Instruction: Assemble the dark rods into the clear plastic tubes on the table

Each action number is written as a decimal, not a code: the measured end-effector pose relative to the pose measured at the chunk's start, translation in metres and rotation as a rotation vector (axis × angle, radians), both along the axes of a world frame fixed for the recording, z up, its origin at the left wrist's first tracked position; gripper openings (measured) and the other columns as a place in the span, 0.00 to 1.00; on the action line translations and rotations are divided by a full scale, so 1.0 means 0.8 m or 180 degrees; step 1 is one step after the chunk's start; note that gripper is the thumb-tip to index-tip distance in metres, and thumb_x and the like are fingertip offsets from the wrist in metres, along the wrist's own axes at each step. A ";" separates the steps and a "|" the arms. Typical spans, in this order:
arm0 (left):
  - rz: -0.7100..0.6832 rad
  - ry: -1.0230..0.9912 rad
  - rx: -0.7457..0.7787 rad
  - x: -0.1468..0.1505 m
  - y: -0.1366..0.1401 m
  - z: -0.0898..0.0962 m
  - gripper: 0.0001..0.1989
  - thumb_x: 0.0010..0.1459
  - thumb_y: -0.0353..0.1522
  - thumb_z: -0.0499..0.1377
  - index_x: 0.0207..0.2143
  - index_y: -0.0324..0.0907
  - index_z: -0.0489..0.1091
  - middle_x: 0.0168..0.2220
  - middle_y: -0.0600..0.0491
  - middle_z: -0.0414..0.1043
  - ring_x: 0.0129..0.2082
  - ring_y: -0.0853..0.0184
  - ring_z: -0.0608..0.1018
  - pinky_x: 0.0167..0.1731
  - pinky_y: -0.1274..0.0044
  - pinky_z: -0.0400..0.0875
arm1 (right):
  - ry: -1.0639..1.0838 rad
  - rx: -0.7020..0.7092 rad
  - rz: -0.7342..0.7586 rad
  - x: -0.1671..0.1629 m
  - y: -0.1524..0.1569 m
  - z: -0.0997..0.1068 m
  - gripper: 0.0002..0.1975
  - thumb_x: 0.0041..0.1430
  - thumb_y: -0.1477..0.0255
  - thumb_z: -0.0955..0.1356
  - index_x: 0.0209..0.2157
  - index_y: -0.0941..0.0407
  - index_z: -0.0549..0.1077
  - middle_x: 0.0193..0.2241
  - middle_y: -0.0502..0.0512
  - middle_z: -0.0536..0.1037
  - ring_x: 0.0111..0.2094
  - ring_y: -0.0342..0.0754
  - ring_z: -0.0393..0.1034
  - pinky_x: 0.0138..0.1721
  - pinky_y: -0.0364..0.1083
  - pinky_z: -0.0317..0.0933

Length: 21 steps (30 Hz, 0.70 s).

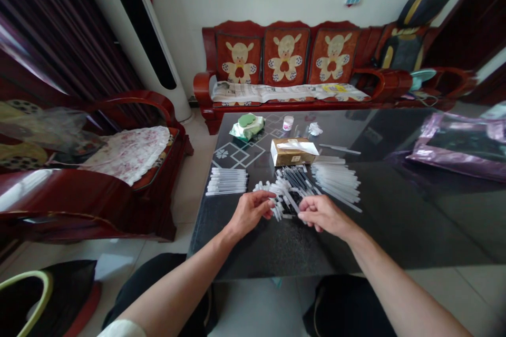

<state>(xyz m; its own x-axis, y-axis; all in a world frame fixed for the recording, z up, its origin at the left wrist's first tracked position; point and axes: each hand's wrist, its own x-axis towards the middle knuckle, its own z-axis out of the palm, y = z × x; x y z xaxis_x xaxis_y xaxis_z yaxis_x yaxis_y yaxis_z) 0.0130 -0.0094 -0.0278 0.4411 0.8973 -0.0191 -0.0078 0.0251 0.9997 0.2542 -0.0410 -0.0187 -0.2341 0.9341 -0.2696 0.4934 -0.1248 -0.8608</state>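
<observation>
My right hand (322, 213) is closed in a pinch on a translucent white pen barrel (292, 201), which slants up and to the left. Facing it, my left hand (252, 210) has thumb and index finger brought together; anything between them is too small to make out. Between and beyond the hands lies a heap of small white pen caps (269, 186), with dark pen refills (294, 176) behind. A fan of white pen barrels (336, 181) is spread at the right. To the left, several pens (227, 181) with white ends lie side by side in a row.
Behind the pens stands a tissue box (292, 157) on the dark glossy table (395, 221). Farther back are a green wipes pack (247, 127), a small white tub (288, 123) and crumpled tissue (315, 129). A purple plastic bag (422, 155) lies at the right.
</observation>
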 end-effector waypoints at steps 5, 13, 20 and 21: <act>-0.0199 -0.0231 -0.0276 0.001 -0.001 0.003 0.22 0.53 0.46 0.61 0.35 0.33 0.72 0.26 0.49 0.73 0.24 0.69 0.76 0.25 0.78 0.73 | 0.0226 0.0010 0.0331 -0.060 -0.004 -0.001 0.08 0.51 0.67 0.67 0.28 0.58 0.70 0.17 0.46 0.70 0.14 0.38 0.60 0.13 0.37 0.53; 0.0730 -0.0441 -0.0536 -0.028 0.020 0.016 0.20 0.54 0.47 0.58 0.30 0.38 0.65 0.23 0.52 0.73 0.18 0.72 0.73 0.17 0.82 0.67 | -0.1152 0.1031 -0.0622 0.012 0.032 0.000 0.09 0.53 0.71 0.64 0.27 0.58 0.74 0.17 0.51 0.73 0.17 0.42 0.65 0.22 0.40 0.56; 0.0659 -0.0482 -0.0628 -0.018 0.011 0.020 0.19 0.54 0.47 0.58 0.30 0.38 0.65 0.21 0.54 0.71 0.17 0.73 0.72 0.16 0.83 0.66 | -0.2010 0.1296 -0.0091 0.005 0.028 -0.010 0.08 0.52 0.75 0.65 0.27 0.55 0.78 0.25 0.53 0.79 0.29 0.47 0.72 0.31 0.41 0.56; 0.0663 -0.0472 -0.0628 -0.017 0.011 0.021 0.19 0.54 0.47 0.58 0.30 0.38 0.65 0.21 0.54 0.71 0.17 0.73 0.72 0.17 0.82 0.66 | -0.2031 0.1280 -0.0035 0.002 0.028 -0.011 0.08 0.52 0.75 0.65 0.27 0.55 0.78 0.25 0.53 0.79 0.29 0.47 0.72 0.31 0.41 0.56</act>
<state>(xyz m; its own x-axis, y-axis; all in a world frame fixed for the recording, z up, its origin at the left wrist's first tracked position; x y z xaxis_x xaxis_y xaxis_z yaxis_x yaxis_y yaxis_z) -0.0010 -0.0006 -0.0112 0.2593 0.9539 -0.1510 -0.1784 0.2010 0.9632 0.2556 -0.0186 -0.0277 -0.1368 0.9905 0.0126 0.9120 0.1309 -0.3887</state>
